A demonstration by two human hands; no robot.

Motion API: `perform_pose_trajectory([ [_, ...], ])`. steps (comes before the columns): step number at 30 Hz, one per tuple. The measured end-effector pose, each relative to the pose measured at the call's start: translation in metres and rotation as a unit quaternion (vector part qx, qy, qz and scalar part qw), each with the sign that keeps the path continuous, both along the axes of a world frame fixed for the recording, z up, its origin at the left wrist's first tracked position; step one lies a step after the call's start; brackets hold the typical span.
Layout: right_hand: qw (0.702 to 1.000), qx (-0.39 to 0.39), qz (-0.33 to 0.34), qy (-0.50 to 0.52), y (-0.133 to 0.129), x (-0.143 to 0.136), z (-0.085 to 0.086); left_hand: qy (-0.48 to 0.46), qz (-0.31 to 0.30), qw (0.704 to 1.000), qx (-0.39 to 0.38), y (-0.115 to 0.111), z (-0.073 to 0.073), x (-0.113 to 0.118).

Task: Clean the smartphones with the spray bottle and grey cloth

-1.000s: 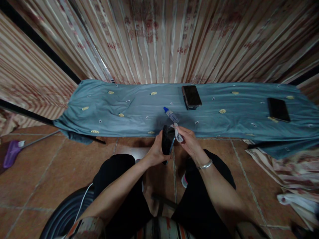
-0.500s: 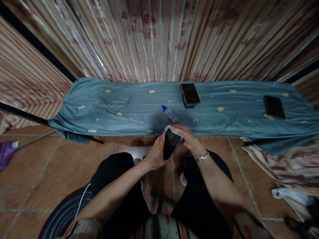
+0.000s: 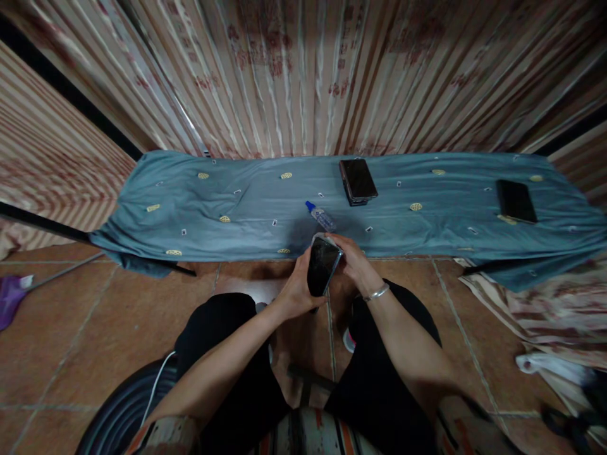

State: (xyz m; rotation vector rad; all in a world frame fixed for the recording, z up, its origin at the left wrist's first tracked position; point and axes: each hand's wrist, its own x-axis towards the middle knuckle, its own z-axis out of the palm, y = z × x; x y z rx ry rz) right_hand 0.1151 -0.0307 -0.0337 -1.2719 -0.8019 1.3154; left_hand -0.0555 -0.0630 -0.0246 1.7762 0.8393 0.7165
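Observation:
A dark smartphone [image 3: 323, 268] is tilted in front of me, just off the near edge of the cloth-covered table. My left hand [image 3: 298, 287] is wrapped round its left side and lower end. At the phone's upper right edge, my right hand [image 3: 353, 259] is closed over a pale cloth [image 3: 318, 237], pressing it to the phone; its fingertips are partly hidden. Beyond the hands lies a clear bottle with a blue cap [image 3: 323, 218]. Farther back sits a small stack of dark phones [image 3: 359, 180].
A blue-green patterned cloth [image 3: 246, 205] covers the long narrow table. Another dark flat device [image 3: 516, 201] lies at its right end. Pleated curtains [image 3: 294, 82] hang behind. A black ribbed round object [image 3: 121, 411] and a purple dustpan-like thing [image 3: 12, 300] are on the tiled floor.
The phone has been turned more upright between my hands. My right hand has shifted slightly left along its edge, and less of the pale cloth shows.

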Motion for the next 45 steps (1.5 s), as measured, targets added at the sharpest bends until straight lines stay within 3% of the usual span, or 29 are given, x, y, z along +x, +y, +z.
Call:
perform_pose_trajectory([
  [6,0.998,0.036,0.023,0.040,-0.018,-0.015,0.014,-0.025,0.097,0.995,-0.023,0.019,-0.003,0.002],
  [13,0.977,0.105,0.060,-0.178,-0.034,-0.033,0.008,-0.032,0.129,0.991,-0.019,0.023,-0.007,0.005],
  [18,0.967,0.110,0.089,-0.213,-0.037,-0.037,0.003,-0.045,0.173,0.983,-0.047,0.025,0.005,0.001],
  [22,0.986,0.078,0.043,-0.139,-0.034,-0.030,0.007,-0.136,0.179,0.958,-0.177,0.029,0.012,0.001],
  [26,0.999,0.013,0.038,0.020,-0.032,-0.025,0.014,-0.260,0.203,0.879,-0.343,0.036,0.022,0.000],
  [29,0.991,-0.037,0.018,0.127,-0.033,-0.028,0.018,-0.317,0.137,0.823,-0.451,0.037,0.032,0.001],
  [34,0.975,-0.068,0.032,0.207,-0.034,-0.038,0.016,-0.368,0.099,0.755,-0.534,0.033,0.039,0.004],
  [38,0.967,-0.082,0.033,0.239,-0.035,-0.042,0.011,-0.362,0.110,0.741,-0.555,0.035,0.038,0.006],
  [45,0.953,-0.143,0.057,0.262,-0.043,-0.050,0.000,-0.325,0.193,0.758,-0.531,0.042,0.039,0.000],
])
